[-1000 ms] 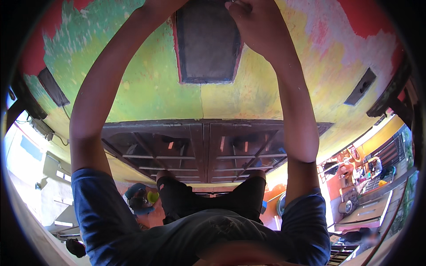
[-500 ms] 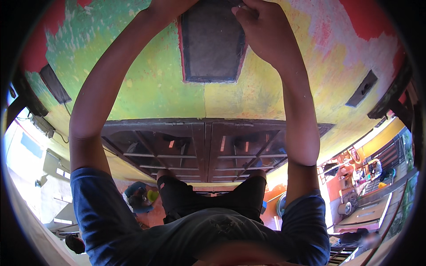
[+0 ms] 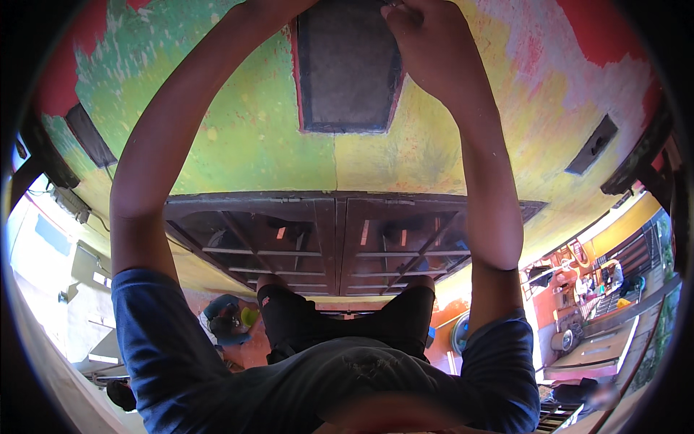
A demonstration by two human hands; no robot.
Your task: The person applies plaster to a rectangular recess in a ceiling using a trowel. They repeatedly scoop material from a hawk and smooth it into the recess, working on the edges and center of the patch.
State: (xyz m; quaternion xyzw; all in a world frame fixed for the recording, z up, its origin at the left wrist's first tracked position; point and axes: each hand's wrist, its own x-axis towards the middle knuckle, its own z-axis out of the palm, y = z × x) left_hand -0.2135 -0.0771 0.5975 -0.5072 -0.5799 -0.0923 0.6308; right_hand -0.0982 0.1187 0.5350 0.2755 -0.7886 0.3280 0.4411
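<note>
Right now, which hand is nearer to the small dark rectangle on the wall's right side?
Right: the right hand is above and left of this rectangle; the left hand, partly cut off above, is much farther left.

Left hand (image 3: pixel 289 6) mostly beyond top edge, right hand (image 3: pixel 430 40) partly cropped, dark panel (image 3: pixel 349 72) cropped
</note>
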